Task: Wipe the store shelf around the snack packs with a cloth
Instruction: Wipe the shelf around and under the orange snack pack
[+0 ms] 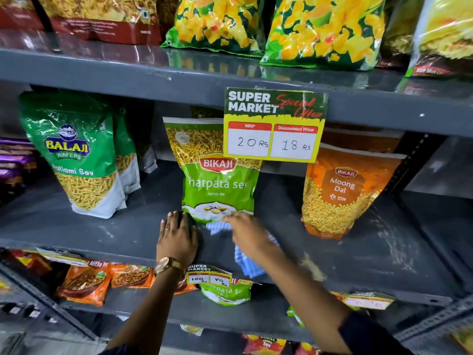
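A blue checked cloth point(244, 254) lies on the grey shelf point(107, 226), under the right hand point(247, 233). That hand is blurry, but its grip seems closed on the cloth. The left hand point(176, 239) lies flat and open, touching the bottom of a green sev pack point(217, 180) full of thin yellow sticks. An orange moong dal pack point(340, 193) stands near.
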The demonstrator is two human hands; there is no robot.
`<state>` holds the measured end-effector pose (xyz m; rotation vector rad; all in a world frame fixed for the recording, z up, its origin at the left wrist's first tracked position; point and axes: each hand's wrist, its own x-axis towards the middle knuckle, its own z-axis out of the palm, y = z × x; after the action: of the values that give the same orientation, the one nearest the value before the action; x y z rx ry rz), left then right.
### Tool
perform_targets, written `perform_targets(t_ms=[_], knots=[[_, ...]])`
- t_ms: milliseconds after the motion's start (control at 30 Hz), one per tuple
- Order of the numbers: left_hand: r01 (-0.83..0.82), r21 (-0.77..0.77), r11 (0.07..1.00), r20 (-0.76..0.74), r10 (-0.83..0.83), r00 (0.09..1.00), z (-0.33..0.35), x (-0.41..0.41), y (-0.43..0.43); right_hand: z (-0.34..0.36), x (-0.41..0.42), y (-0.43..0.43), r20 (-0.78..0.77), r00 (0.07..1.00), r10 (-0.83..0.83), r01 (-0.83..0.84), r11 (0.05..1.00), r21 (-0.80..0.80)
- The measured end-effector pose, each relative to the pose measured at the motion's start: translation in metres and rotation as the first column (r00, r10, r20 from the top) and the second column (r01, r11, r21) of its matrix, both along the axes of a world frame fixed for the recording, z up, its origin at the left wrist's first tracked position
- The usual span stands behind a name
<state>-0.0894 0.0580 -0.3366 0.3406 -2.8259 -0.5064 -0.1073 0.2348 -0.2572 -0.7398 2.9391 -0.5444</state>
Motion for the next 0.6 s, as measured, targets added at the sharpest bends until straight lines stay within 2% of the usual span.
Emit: perform_targets(t_ms=[67, 167, 233, 333, 467, 600], knots=[[0.012, -0.003, 1.000, -0.012, -0.012, 1.000, -0.001, 0.000, -0.001, -0.022, 0.003, -0.002, 0.020, 0.997, 0.078, -0.079, 0.996, 0.044], [0.016, 0.001, 1.000, -0.019, -0.016, 1.000, -0.002, -0.002, -0.001, -0.026, 0.006, 0.010, 0.071, 0.993, 0.090, -0.087, 0.996, -0.036], [0.018, 0.009, 1.000, -0.009, -0.018, 1.000, -0.002, -0.001, -0.001, -0.022, 0.009, 0.022, 0.157, 0.986, 0.064, -0.051, 0.995, -0.086], [0.018, 0.015, 1.000, -0.020, -0.018, 1.000, -0.002, -0.001, -0.001, -0.010, 0.018, 0.047, 0.221, 0.975, -0.035, 0.054, 0.995, -0.081], [0.024, 0.013, 1.000, -0.035, -0.024, 0.999, -0.002, -0.001, 0.000, 0.034, 0.029, 0.084, 0.094, 0.975, -0.203, 0.208, 0.976, -0.056], [0.023, 0.018, 1.000, -0.045, -0.022, 0.999, -0.001, -0.001, 0.001, 0.058, -0.006, 0.094, -0.074, 0.920, -0.384, 0.383, 0.923, -0.023]])
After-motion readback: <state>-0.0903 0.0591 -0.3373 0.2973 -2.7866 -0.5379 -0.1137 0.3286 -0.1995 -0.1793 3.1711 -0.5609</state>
